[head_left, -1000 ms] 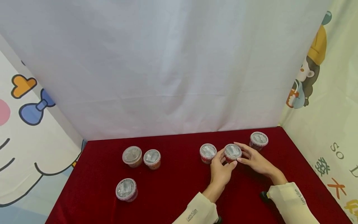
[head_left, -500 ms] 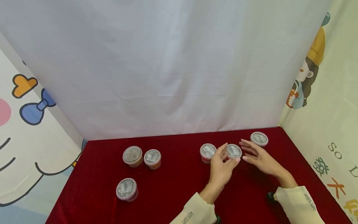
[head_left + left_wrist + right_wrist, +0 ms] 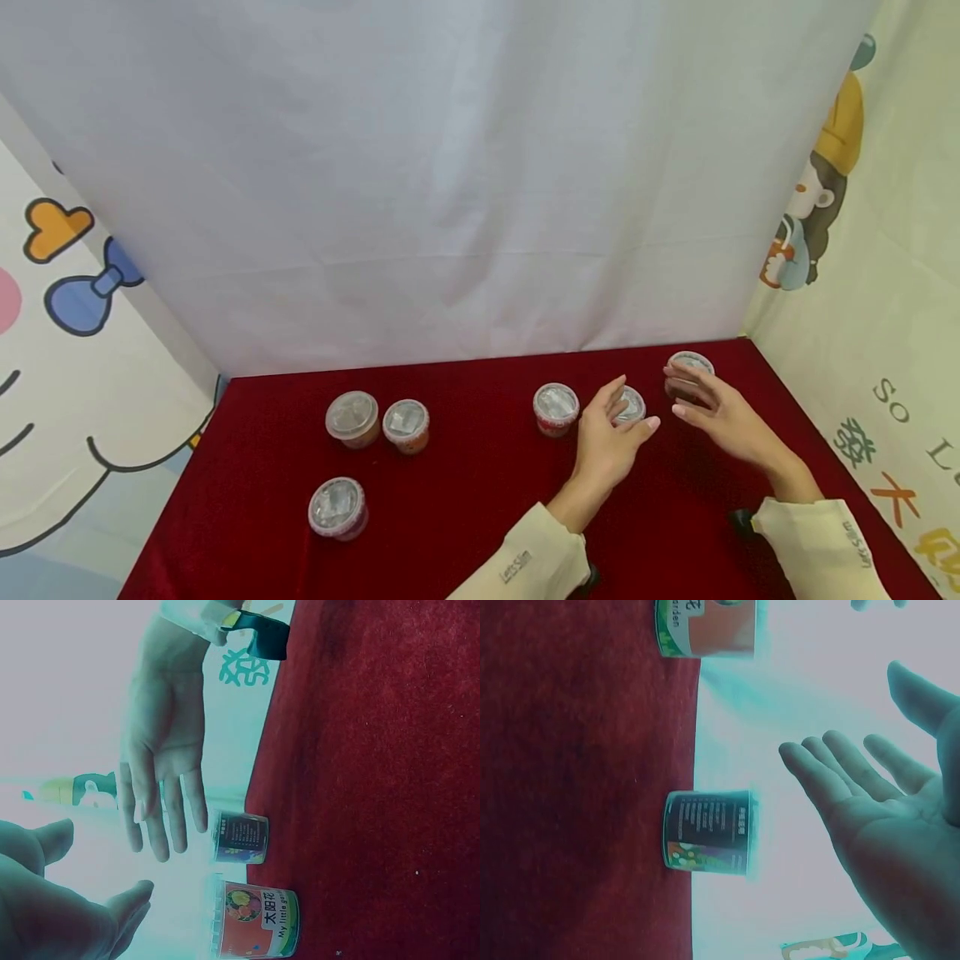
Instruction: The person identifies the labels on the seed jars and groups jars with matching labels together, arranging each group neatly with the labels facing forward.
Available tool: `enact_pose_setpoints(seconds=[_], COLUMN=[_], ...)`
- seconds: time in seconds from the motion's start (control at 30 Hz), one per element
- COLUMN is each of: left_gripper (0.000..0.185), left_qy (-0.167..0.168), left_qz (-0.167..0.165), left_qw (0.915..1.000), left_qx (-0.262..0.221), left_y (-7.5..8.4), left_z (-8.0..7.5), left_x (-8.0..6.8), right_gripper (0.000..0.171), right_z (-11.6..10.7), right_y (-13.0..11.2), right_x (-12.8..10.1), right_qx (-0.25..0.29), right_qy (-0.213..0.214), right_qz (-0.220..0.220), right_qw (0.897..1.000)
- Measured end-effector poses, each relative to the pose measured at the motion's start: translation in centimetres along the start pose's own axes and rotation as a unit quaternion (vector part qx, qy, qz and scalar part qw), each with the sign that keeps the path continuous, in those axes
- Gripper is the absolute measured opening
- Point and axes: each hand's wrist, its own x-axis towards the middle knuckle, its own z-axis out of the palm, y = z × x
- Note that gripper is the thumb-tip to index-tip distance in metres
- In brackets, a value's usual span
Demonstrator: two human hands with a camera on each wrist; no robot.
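My left hand hovers with spread fingers just over a lidded plastic cup, overlapping part of its lid. In the left wrist view that cup shows a red "My little garden" label. My right hand is held in the air to the right, fingers extended; nothing lies in its palm. Its fingers overlap another lidded cup at the back right, whose dark printed label faces the right wrist camera. Just left of my left hand stands a third lidded cup with some red on its side.
On the left half of the dark red cloth stand three more lidded cups: two side by side, a wider one and a smaller one, plus one nearer. A white curtain closes off the back; printed sheets flank both sides.
Both hands held the red-labelled cup a second ago; they have let go of it. My right hand has drawn away to the right, and my left has lifted slightly. The cup stays standing.
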Motion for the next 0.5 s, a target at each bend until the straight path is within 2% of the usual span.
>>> enact_pose_setpoints(seconds=[0.5], left_gripper=[0.065], left_qy=[-0.016], left_qz=[0.0], left_qw=[0.9982], left_qx=[0.059], left_y=[-0.8], left_z=[1.3], left_x=[1.3], right_gripper=[0.056], right_z=[-1.8], right_y=[0.3], right_x=[-0.6], right_qx=[-0.032], right_qy=[0.081], right_qz=[0.008], right_qw=[0.996])
